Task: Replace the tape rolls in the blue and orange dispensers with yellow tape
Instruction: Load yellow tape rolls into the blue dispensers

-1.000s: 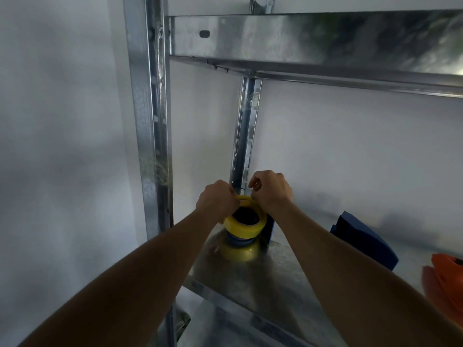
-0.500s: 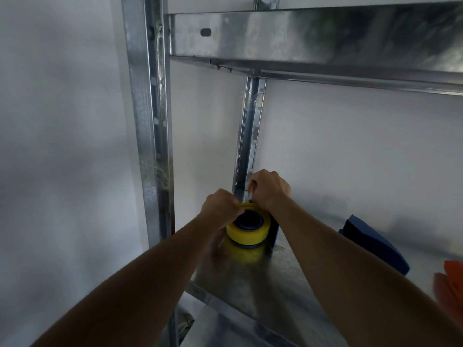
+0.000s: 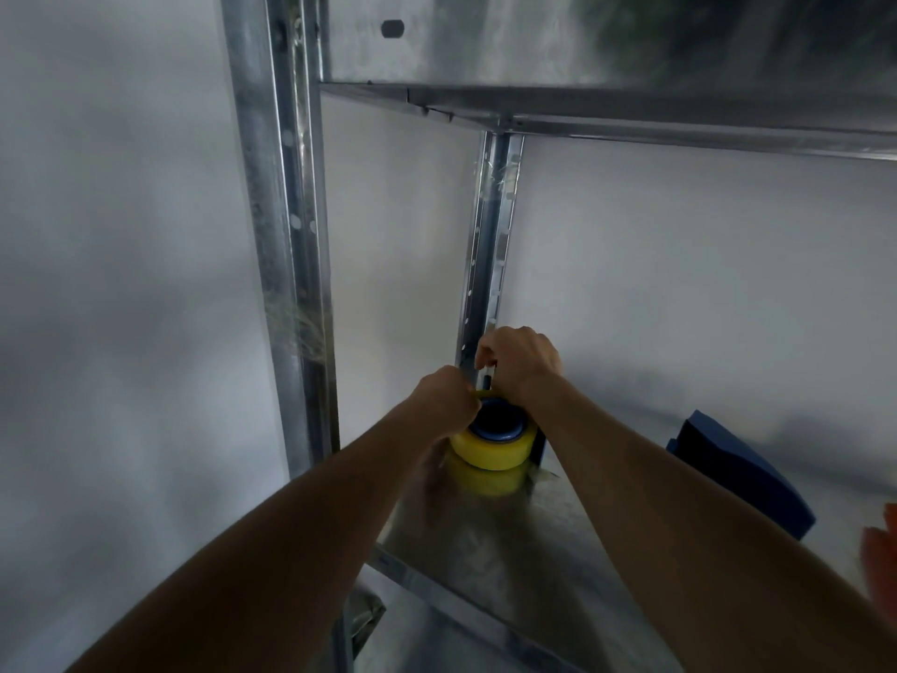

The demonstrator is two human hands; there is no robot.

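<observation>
While the round yellow tape roll (image 3: 492, 444) sits on a blue dispenser hub (image 3: 497, 422) at the galvanised metal shelf's (image 3: 485, 551) back-left corner, the left hand (image 3: 444, 403) curls its fingers over the roll's rim. Just behind the roll, the right hand (image 3: 519, 364) pinches something small; what, I cannot tell. A dark blue block (image 3: 738, 471) lies right of the roll.

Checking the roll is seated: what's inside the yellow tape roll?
A blue hub fills the core of the yellow tape roll. The left hand covers the roll's near-left rim.

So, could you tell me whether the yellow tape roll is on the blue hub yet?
On: the yellow tape roll encircles the blue hub.
</observation>
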